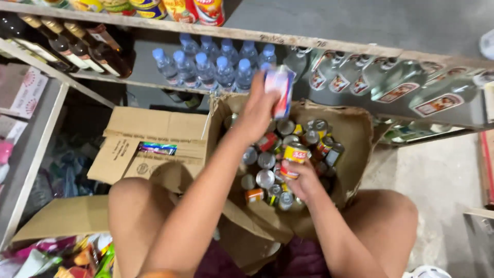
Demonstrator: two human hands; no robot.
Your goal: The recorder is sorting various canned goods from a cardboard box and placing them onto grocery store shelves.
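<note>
My left hand point(257, 110) is raised over an open cardboard box point(355, 134) and grips a white, red and blue can point(280, 88). My right hand point(301, 180) reaches down inside the box and holds a yellow and red can point(293, 157). The box holds several small cans standing and lying in a jumble, most showing silver tops. My bare knees sit on either side of the box.
A wooden shelf point(329, 45) behind the box carries blue-capped water bottles point(216, 67), clear glass bottles point(391, 82) lying on their sides and dark bottles point(77, 46). Cans point(200, 10) stand on the top shelf. Flattened cardboard point(139, 149) and colourful packets point(67, 260) lie at left.
</note>
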